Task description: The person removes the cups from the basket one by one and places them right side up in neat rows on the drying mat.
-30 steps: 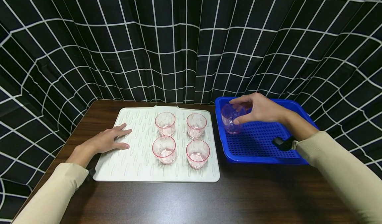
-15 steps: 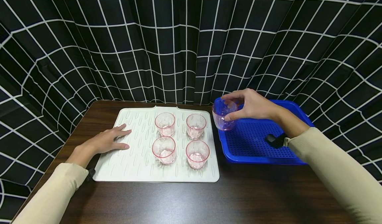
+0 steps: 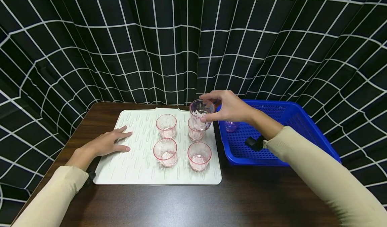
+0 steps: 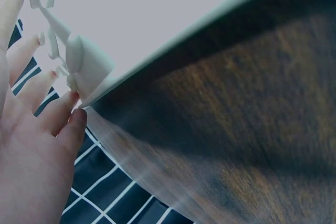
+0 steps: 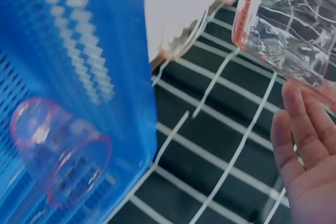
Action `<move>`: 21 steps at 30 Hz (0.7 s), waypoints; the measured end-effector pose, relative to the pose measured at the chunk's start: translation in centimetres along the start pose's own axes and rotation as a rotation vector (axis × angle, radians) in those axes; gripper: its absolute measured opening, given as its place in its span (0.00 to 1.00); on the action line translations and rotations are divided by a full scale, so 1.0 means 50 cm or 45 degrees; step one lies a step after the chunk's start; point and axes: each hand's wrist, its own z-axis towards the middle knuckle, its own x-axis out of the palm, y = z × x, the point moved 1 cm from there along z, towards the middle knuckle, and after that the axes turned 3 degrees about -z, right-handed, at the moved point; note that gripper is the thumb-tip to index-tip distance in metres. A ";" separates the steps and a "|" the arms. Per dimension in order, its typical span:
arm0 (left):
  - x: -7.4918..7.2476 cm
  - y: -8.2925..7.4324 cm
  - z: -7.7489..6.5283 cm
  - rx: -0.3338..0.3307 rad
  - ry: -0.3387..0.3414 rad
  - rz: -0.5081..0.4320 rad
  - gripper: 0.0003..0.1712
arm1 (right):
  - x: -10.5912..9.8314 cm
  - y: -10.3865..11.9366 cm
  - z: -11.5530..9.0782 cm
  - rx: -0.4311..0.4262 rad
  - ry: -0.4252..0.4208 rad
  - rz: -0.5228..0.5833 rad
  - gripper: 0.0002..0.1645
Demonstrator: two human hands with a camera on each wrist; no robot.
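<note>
My right hand (image 3: 233, 108) pinches a clear pink-rimmed drinking glass (image 3: 199, 110) between thumb and fingers. It is held over the right part of a white ribbed mat (image 3: 139, 173) and overlaps the back right glass (image 3: 196, 134) in the head view. Beside that stand a back left glass (image 3: 166, 127) and two front glasses, one on the left (image 3: 166, 154) and one on the right (image 3: 199, 158), all upright. Fingers spread, my left hand (image 3: 105, 143) rests on the mat's left edge. In the right wrist view the gripped glass (image 5: 291, 27) shows sideways at the fingertips.
To the right of the mat sits a blue perforated basket (image 3: 257, 161). Another pink-rimmed glass (image 5: 60, 150) lies tipped inside it. Both stand on a dark brown wooden table (image 3: 145, 203). A black curtain (image 3: 178, 42) with white grid lines hangs behind and at the sides.
My right hand has carried the glass leftward out of the basket to above the mat. The glass left in the basket now shows behind the hand. My left hand stays put.
</note>
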 end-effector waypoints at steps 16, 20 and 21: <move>-0.002 0.000 -0.001 -0.004 0.008 -0.010 0.45 | 0.110 0.101 0.093 -0.167 0.000 0.097 0.41; -0.002 0.001 -0.001 0.004 0.007 -0.005 0.45 | 0.145 0.130 0.113 -0.178 0.042 0.102 0.41; -0.002 0.001 -0.001 0.005 0.008 -0.004 0.45 | 0.153 0.137 0.116 -0.176 0.059 0.099 0.42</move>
